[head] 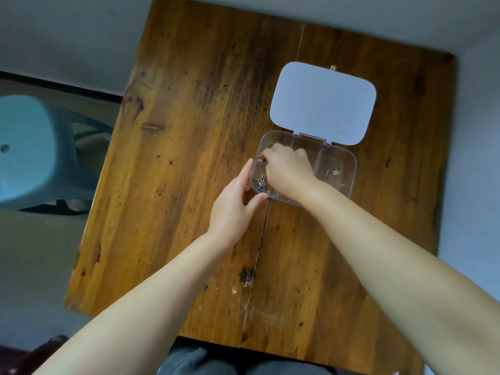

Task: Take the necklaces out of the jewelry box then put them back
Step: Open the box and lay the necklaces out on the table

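A clear plastic jewelry box (349, 169) lies open on the wooden table (189, 158), its white lid (323, 102) folded back. My left hand (232, 209) grips the box's near left corner between thumb and fingers. My right hand (288, 170) reaches into the box's left compartments, fingertips curled down at the far left cell; what they pinch is hidden. A silver necklace with a pendant (262, 184) lies in the near left compartment. A small star-shaped piece on a thin chain (336, 172) sits in the right compartment.
A light blue plastic stool (29, 152) stands on the floor left of the table. The table's right and far edges lie close to a pale wall. My dark-trousered knees (205, 361) show at the table's near edge.
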Motion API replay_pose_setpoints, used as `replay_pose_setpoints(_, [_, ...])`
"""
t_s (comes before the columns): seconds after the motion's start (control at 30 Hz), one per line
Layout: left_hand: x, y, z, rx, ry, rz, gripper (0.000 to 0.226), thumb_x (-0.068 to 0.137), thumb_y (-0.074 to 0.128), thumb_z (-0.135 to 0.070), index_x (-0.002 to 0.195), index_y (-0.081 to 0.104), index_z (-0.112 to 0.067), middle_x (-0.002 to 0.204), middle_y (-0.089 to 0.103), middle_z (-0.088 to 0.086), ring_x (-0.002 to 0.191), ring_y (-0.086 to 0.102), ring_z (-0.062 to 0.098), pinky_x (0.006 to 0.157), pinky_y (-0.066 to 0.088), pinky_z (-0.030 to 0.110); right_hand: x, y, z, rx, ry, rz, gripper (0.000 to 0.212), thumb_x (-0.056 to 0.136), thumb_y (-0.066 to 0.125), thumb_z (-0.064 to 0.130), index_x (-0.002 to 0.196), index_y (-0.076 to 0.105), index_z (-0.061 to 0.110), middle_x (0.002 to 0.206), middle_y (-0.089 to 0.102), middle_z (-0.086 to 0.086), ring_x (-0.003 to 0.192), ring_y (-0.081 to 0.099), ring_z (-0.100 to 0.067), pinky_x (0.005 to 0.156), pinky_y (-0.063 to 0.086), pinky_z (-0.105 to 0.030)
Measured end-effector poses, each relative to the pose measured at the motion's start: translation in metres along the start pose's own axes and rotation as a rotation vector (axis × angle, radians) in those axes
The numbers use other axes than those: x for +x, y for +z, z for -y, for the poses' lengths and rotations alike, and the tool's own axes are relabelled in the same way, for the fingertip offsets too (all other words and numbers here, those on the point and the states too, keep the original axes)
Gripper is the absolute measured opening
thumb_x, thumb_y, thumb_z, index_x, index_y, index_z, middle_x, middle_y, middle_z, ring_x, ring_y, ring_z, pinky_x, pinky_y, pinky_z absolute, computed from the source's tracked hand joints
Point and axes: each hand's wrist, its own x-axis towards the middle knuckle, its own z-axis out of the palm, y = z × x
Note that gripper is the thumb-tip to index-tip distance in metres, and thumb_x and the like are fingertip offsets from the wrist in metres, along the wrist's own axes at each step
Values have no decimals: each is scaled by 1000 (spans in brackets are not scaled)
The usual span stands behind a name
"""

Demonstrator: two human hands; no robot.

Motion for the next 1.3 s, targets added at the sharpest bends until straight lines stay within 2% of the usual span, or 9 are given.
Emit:
replay_pose_setpoints(0.27, [-4,6,-8,-10,-30,-21,74,88,62,-33,148,19,-27,139,52,-4,119,53,12,94,51,36,2,3,-2,6,51,52,39,94,41,34,125,47,12,129,52,-12,119,46,-29,95,36,-47])
replay_pose_setpoints(0.53, [-3,6,-6,14,-33,-15,69,88,61,-38,146,26,-25,137,54,-3,118,54,13,94,49,35,1,16,3,4,79,-89,32,95,46,28,123,50,13,126,55,-10,118,48,-28,93,37,-44])
replay_pose_setpoints(0.8, [-2,5,-8,-7,-48,7,66,88,62,-36,144,28,-29,135,55,-4,118,53,12,93,47,33,-7,8,-6,215,11,-181,22,95,46,31,106,60,18,106,65,-3,101,57,-25,91,36,-45])
replay_pose_setpoints(0.9, [1,-2,-15,3,-58,16,71,89,62,-31,147,22,-24,148,41,-1,133,40,15,106,39,36,-20,-7,-6,475,15,-219,20,94,49,29,102,65,18,100,66,-1,95,59,-21,88,44,-43])
replay_pose_setpoints(0.97, [6,-17,-28,-46,-9,-14,69,91,60,-25,147,20,-22,155,28,-1,142,25,14,112,26,32,-33,-27,-4,775,35,-212,17,93,53,24,99,67,18,95,66,1,90,60,-15,82,48,-32])
replay_pose_setpoints(1.03, [14,-35,-45,-140,56,41,55,93,56,-21,143,33,-21,155,27,0,144,18,13,113,19,31,-48,-50,1,1014,27,-184,15,94,54,21,99,67,18,93,68,1,88,64,-11,78,52,-25])
replay_pose_setpoints(1.13, [21,-60,-67,-272,85,212,24,95,53,-26,107,67,-11,137,55,2,131,44,13,109,35,35,-69,-79,8,1252,7,-176,12,95,52,16,98,64,14,86,66,1,78,67,-6,66,53,-17])
replay_pose_setpoints(1.23, [20,-83,-68,-365,55,297,36,96,49,-35,89,72,-8,90,72,2,85,61,6,84,48,29,-83,-91,12,1379,109,-251,11,95,51,14,90,61,19,77,62,1,67,59,-7,60,50,-19])
replay_pose_setpoints(1.3, [20,-99,-51,-446,36,309,40,96,48,-36,72,67,-9,69,68,-3,74,58,8,83,47,36,-90,-84,17,1468,227,-264,13,95,51,11,86,59,17,74,63,0,64,58,-9,56,49,-20])
